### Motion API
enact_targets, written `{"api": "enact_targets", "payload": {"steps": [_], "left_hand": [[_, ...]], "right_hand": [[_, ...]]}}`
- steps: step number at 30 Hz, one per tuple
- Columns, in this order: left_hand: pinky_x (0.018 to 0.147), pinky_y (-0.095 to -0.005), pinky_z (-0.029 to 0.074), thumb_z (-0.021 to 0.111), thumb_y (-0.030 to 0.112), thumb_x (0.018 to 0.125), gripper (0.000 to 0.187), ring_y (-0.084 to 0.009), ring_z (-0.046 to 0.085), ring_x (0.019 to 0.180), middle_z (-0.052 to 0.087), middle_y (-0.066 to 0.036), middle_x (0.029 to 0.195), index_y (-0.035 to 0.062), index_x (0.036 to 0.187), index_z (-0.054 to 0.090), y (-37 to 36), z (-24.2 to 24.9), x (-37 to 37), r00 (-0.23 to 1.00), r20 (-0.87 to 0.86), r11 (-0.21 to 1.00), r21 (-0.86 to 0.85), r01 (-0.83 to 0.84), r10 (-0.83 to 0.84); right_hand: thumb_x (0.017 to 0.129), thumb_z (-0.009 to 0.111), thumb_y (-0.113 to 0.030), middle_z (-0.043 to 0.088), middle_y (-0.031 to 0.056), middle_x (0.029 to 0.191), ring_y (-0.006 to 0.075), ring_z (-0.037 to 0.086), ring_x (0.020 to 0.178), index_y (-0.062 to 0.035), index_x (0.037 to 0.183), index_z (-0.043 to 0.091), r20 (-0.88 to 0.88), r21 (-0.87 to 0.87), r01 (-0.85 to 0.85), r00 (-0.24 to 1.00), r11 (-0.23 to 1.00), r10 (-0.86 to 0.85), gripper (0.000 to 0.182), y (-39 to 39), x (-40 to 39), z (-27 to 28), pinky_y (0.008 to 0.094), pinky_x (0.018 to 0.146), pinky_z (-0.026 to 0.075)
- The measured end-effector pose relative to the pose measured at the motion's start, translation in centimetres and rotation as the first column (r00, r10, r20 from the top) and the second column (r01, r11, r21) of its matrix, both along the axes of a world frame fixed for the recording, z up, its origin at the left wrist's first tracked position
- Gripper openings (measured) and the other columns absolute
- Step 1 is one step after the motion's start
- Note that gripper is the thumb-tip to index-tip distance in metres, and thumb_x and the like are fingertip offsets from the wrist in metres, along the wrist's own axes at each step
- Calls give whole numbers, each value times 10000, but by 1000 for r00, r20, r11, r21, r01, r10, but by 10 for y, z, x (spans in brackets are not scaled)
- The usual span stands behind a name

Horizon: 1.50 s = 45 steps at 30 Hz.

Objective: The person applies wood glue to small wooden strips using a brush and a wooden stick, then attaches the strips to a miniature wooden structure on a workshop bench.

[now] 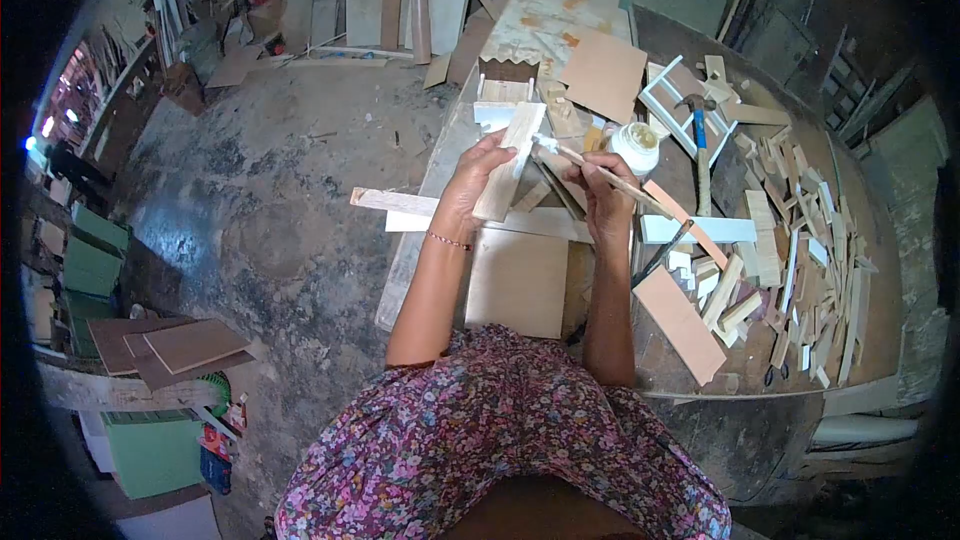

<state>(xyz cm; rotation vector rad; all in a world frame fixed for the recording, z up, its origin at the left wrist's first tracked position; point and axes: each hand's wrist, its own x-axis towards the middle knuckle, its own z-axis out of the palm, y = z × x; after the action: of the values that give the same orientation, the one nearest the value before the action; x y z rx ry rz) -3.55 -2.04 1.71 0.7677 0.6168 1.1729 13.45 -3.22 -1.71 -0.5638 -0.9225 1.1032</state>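
A short pale wooden board (508, 175) is held tilted up by its left side in my left hand (478, 172), thumb across its face. My right hand (606, 198) is closed around a paintbrush (628, 188) with a light wooden handle. White paste or paint coats its tip, which is right at the board's right edge. Just beyond my right hand stands an open white jar (635, 148) with pale contents. Below my hands, a long pale strip (540, 224) and a flat tan panel (517, 283) lie on the work surface.
On the table to the right are a hammer (701, 140) with a blue-and-wood handle, a white ladder-like frame (668, 100) and a heap of wood offcuts (815, 260). A tan sheet (603, 73) lies farther back. Brown boards (190, 345) are stacked at the lower left.
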Motion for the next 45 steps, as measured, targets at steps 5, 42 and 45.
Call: {"api": "enact_targets", "payload": {"steps": [5,42,45], "left_hand": [[695,-248,460,485,56,739,388,-150,553,791,551,-105,925,-27,1113,422,-2,4,2,995,-75,998,18,-59,60],[649,-256,457,483,110,785,361,-142,547,759,541,-90,922,-29,1108,401,14,-18,-3,992,-65,993,-36,-109,107],[648,-260,458,486,118,787,329,-144,546,754,544,-91,908,-26,1076,423,11,-13,0,993,-27,991,-74,-115,113]], "right_hand": [[735,560,-20,545,88,746,156,561,633,32,770,523,60,12,4,998,1000,-5,73,-3,-4,5,268,594,489],[714,562,10,524,87,757,176,565,644,23,753,526,89,27,-178,980,984,175,55,-2,-5,-1,271,612,486],[733,543,-3,509,107,785,175,561,674,33,757,503,72,6,-183,981,983,182,59,-4,-10,-2,281,652,505]]}}
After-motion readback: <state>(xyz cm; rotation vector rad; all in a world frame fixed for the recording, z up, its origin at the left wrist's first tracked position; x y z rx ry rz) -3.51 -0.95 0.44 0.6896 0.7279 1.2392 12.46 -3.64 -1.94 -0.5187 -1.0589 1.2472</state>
